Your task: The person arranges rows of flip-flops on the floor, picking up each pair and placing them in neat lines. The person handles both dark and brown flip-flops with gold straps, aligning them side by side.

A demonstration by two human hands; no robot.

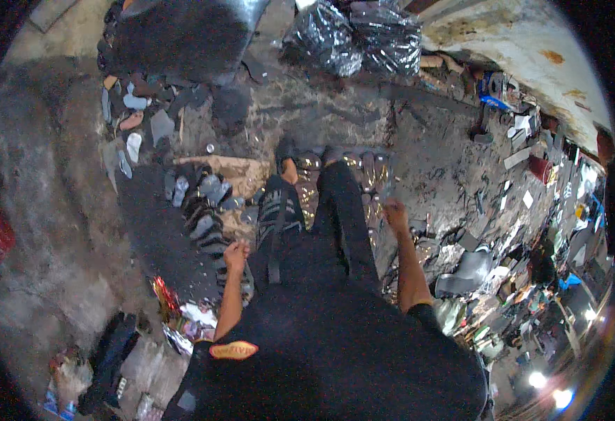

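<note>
My left hand (236, 255) is curled closed just right of a row of dark, grey-edged pieces (206, 228) that look like shoe parts. What it holds, if anything, is too small to make out. My right hand (395, 215) is also curled, beyond my right knee, beside rows of shiny brown, shoe-like items (370, 175) lying on the floor. Whether something thin is between its fingers cannot be seen. More of these glossy brown items (309, 189) lie between my outstretched legs, partly hidden by my dark trousers.
Grey and white sole-shaped pieces (133, 146) are scattered at the left, above a dark mat (157, 224). Shiny black plastic bags (321, 38) stand at the far side, near a large black sheet (181, 35). Scraps and boxes (493, 91) line the right wall.
</note>
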